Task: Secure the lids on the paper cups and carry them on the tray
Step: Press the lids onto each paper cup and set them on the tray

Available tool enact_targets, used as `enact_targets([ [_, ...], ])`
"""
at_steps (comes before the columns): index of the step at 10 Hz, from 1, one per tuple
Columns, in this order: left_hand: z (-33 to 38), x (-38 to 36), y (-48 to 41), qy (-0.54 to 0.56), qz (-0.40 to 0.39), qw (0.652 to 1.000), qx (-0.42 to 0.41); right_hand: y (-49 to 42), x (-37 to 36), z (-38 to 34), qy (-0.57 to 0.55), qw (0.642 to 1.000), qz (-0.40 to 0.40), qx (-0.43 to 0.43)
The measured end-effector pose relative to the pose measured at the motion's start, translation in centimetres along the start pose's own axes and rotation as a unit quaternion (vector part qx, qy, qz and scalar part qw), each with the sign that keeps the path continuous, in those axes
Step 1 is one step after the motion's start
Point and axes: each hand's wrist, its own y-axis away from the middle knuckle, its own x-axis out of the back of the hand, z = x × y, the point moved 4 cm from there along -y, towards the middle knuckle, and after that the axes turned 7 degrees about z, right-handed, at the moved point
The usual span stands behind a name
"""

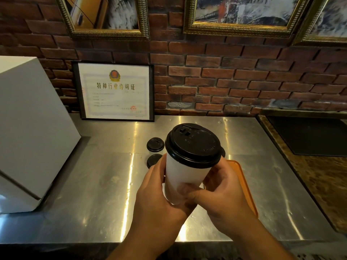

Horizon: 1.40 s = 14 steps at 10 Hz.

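Note:
A white paper cup [183, 174] with a black lid [194, 145] on it is lifted above the steel counter, close to the camera. My left hand [159, 194] wraps around its lower left side. My right hand [223, 192] grips the lower right side, thumb across the front. Two more black-lidded cups stand on the counter behind, one [155, 144] farther back and one [153, 160] partly hidden by my left hand. An orange tray [247, 186] lies under my right hand, mostly covered.
A large white box [32, 132] fills the left of the steel counter [105, 177]. A framed certificate [114, 91] leans on the brick wall. A dark mat [309, 136] lies on the brown stone surface at right.

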Motion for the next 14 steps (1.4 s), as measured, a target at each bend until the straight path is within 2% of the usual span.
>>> enact_targets([
  [1,-0.5,-0.4,-0.1,0.013,-0.01,1.0,0.021,-0.1,0.2,0.3,0.006,1.0,0.008,0.011],
  [3,-0.3,-0.2,-0.1,0.029,0.02,0.999,0.026,-0.2,0.1,0.4,0.012,1.0,0.0,0.016],
  [6,0.2,-0.2,0.3,0.002,-0.037,0.999,0.022,-0.1,0.3,0.7,0.015,0.999,0.005,0.03],
  [8,-0.3,-0.3,0.2,0.015,-0.012,1.0,0.012,0.0,0.2,0.2,0.018,0.999,-0.021,0.039],
  [10,-0.3,-0.4,0.1,0.039,-0.01,0.999,-0.004,-0.2,0.4,-0.1,0.015,1.0,-0.001,0.025],
  [11,0.4,0.0,-0.2,0.07,0.012,0.997,0.029,-0.2,0.5,-0.2,0.026,0.999,-0.002,0.028],
  [13,0.6,-0.3,-0.2,0.059,0.005,0.998,-0.021,-0.3,0.7,-0.6,0.044,0.999,-0.004,0.024],
  [14,0.3,-0.7,-0.4,0.097,-0.002,0.995,0.03,-0.2,0.8,-0.6,0.04,0.999,0.005,0.008],
])
